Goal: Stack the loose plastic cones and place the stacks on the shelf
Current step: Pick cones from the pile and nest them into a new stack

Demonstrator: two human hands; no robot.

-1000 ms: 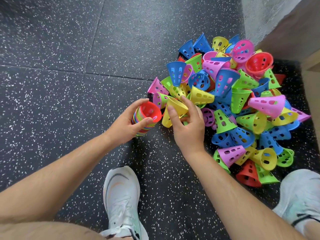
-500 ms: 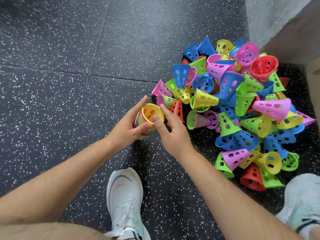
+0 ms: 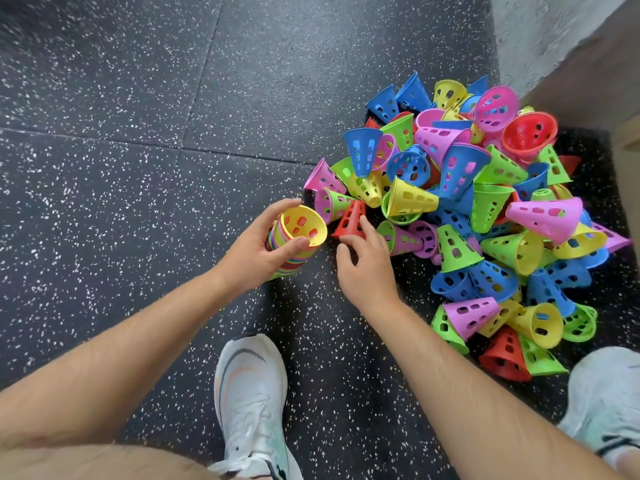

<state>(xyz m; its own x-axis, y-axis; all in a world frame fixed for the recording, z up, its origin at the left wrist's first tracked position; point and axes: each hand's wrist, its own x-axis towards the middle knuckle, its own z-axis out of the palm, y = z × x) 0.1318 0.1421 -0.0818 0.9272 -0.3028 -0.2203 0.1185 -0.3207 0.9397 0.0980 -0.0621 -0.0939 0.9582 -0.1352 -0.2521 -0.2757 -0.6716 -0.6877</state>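
- A person's left hand grips a multicoloured stack of nested perforated plastic cones, thumb curled on the near side and fingers wrapped round the far side.
- The stack is tilted with its wide mouth toward the camera. A yellow perforated plastic cone sits innermost at the mouth, with red showing through its holes.
- The stack is just left of the heap. Whether its lower end touches the floor cannot be told.
- The right hand has its fingers loosely bent, the fingertips touching the base of a small red perforated plastic cone. The thumb is clear of the cone and the hand has hold of nothing.
- The red cone stands on the near left edge of the heap, between the stack and the rest of the cones.
- A heap of loose blue, green, yellow, purple and red perforated plastic cones lies jumbled on the black speckled rubber floor, against a grey concrete wall.
- Some cones in the heap are lodged in one another, among them a green and a purple pair just beyond the red cone.
- A white running shoe is planted below the hands, and a second white shoe is at the heap's near right edge.
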